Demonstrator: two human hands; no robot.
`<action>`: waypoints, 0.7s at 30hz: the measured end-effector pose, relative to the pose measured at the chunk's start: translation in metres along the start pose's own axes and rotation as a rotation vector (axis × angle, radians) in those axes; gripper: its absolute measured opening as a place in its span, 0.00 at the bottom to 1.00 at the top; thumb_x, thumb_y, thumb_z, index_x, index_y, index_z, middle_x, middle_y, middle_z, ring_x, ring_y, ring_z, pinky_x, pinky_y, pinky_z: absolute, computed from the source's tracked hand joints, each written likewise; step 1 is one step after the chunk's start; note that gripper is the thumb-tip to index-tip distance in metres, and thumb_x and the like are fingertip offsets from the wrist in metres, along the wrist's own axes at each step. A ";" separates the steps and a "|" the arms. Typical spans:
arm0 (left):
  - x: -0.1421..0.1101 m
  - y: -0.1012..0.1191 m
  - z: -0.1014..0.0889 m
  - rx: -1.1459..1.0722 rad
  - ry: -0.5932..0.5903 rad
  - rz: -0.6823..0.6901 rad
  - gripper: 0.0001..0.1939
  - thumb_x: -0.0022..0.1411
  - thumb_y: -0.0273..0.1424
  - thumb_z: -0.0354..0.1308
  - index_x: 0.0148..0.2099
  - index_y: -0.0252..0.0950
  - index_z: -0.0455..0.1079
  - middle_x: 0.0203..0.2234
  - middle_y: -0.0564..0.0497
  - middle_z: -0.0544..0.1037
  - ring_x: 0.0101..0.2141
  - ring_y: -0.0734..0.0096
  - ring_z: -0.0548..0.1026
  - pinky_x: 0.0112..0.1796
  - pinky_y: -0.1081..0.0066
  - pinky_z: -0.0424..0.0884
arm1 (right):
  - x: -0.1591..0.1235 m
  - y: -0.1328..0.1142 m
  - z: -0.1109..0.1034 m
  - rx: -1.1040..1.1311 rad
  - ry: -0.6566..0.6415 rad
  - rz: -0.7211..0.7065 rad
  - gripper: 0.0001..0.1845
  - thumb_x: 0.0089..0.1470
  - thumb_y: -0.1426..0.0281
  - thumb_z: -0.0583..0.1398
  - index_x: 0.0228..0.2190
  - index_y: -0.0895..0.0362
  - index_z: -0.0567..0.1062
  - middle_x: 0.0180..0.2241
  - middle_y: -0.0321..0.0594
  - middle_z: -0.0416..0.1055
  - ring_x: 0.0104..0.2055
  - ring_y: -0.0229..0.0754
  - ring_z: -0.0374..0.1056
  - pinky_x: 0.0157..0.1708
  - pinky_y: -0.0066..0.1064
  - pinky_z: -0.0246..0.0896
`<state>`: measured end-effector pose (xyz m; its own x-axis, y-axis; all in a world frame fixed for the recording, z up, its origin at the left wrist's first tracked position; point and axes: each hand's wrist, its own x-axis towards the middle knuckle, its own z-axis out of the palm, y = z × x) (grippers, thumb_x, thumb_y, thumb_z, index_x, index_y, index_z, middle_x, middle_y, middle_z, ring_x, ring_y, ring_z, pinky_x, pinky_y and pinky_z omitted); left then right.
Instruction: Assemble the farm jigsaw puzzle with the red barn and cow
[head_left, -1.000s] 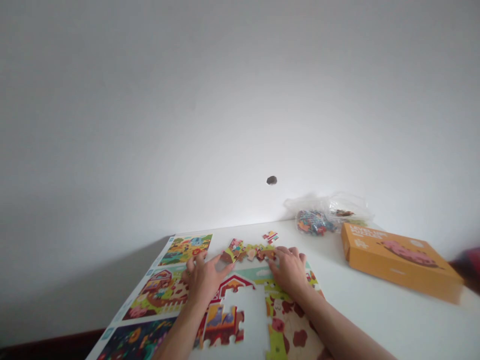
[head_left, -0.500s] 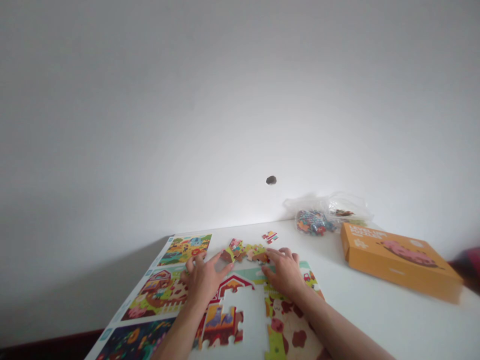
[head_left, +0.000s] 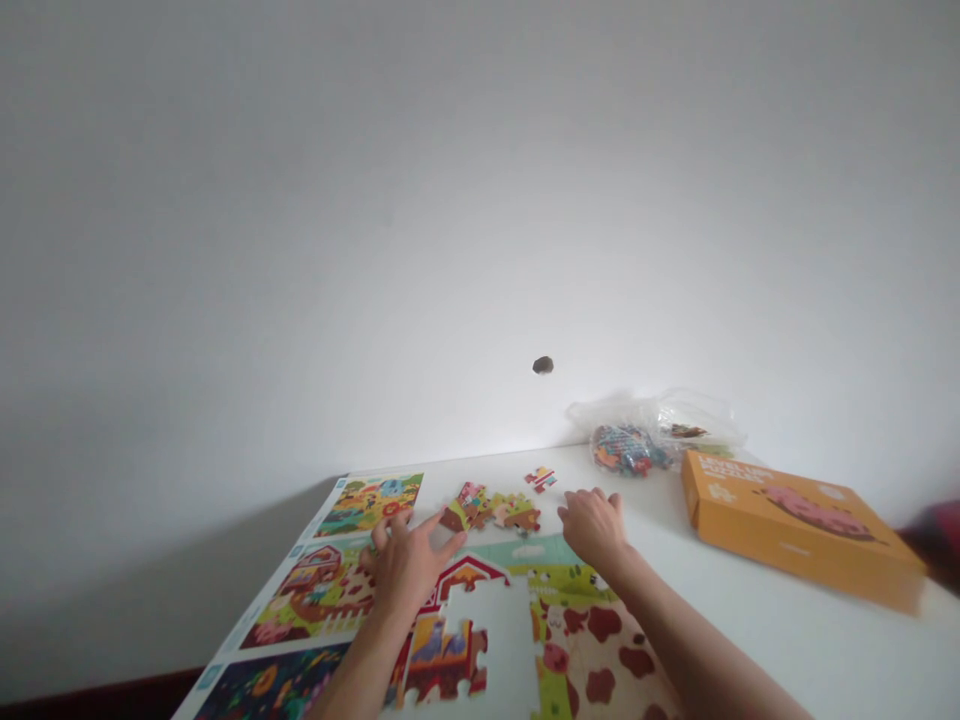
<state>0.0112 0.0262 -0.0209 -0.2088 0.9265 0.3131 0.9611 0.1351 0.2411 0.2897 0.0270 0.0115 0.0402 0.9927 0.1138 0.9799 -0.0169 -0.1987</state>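
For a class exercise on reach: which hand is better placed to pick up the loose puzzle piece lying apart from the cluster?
Probably the right hand: its fingertips are nearest the loose puzzle piece, while the left hand lies farther off, with the cluster of pieces in between.

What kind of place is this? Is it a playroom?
It looks like a room indoors, maybe at home, used for quiet play, but I can't be sure. A jigsaw puzzle lies on a white table, with an orange box and a plastic bag of puzzle pieces nearby.
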 end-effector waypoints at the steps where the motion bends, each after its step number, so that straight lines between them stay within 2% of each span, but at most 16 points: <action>1: 0.000 0.001 -0.001 -0.002 0.003 -0.001 0.23 0.52 0.51 0.63 0.48 0.50 0.79 0.54 0.41 0.72 0.56 0.37 0.60 0.51 0.42 0.57 | 0.007 -0.002 -0.001 0.002 -0.004 0.010 0.13 0.61 0.67 0.55 0.36 0.58 0.79 0.39 0.52 0.78 0.48 0.56 0.70 0.49 0.49 0.52; 4: 0.000 0.002 -0.004 -0.005 -0.010 -0.017 0.23 0.52 0.52 0.63 0.49 0.51 0.79 0.55 0.41 0.72 0.57 0.37 0.60 0.51 0.42 0.57 | 0.031 -0.011 0.000 0.019 -0.011 0.064 0.18 0.58 0.59 0.59 0.36 0.60 0.80 0.38 0.55 0.78 0.47 0.59 0.71 0.50 0.52 0.53; 7: 0.000 0.002 -0.004 0.003 -0.016 -0.022 0.24 0.52 0.53 0.62 0.49 0.52 0.79 0.55 0.41 0.72 0.57 0.36 0.60 0.51 0.42 0.57 | 0.054 -0.020 0.006 0.052 -0.003 0.128 0.26 0.53 0.50 0.61 0.40 0.60 0.80 0.44 0.58 0.76 0.50 0.62 0.70 0.51 0.53 0.54; 11: -0.002 0.001 -0.002 0.008 0.006 0.003 0.24 0.53 0.53 0.61 0.49 0.51 0.79 0.54 0.40 0.72 0.56 0.36 0.61 0.51 0.43 0.58 | 0.070 -0.022 0.014 0.102 0.010 0.201 0.35 0.43 0.49 0.66 0.46 0.61 0.77 0.51 0.60 0.71 0.54 0.64 0.66 0.51 0.52 0.56; 14: -0.002 0.000 -0.001 0.001 0.019 0.014 0.24 0.54 0.53 0.61 0.50 0.51 0.79 0.54 0.40 0.72 0.56 0.38 0.62 0.52 0.44 0.57 | 0.076 -0.016 0.015 0.154 -0.005 0.195 0.30 0.40 0.52 0.68 0.41 0.60 0.79 0.50 0.57 0.72 0.53 0.62 0.67 0.50 0.49 0.58; 17: -0.001 0.001 -0.003 -0.018 0.027 0.009 0.24 0.52 0.52 0.63 0.50 0.52 0.78 0.54 0.42 0.71 0.57 0.39 0.61 0.53 0.45 0.57 | 0.074 -0.005 0.007 0.208 -0.012 0.158 0.21 0.40 0.58 0.69 0.34 0.59 0.79 0.43 0.53 0.76 0.49 0.60 0.70 0.48 0.47 0.59; 19: 0.001 0.002 -0.006 -0.065 0.074 0.027 0.23 0.52 0.49 0.64 0.49 0.51 0.79 0.54 0.43 0.71 0.57 0.41 0.61 0.55 0.46 0.57 | 0.064 0.000 -0.001 0.247 -0.004 0.137 0.18 0.42 0.59 0.68 0.32 0.60 0.78 0.38 0.51 0.77 0.46 0.58 0.72 0.46 0.45 0.60; 21: 0.001 0.006 -0.010 -0.193 0.145 0.121 0.19 0.55 0.45 0.63 0.48 0.48 0.79 0.54 0.44 0.72 0.57 0.46 0.62 0.57 0.50 0.57 | 0.045 0.001 -0.008 0.297 0.013 0.096 0.19 0.44 0.59 0.67 0.35 0.59 0.77 0.36 0.47 0.77 0.43 0.53 0.72 0.43 0.39 0.61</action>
<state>0.0146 0.0243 -0.0102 -0.1319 0.8702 0.4748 0.9312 -0.0555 0.3603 0.2942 0.0705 0.0237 0.1339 0.9866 0.0930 0.8715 -0.0726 -0.4850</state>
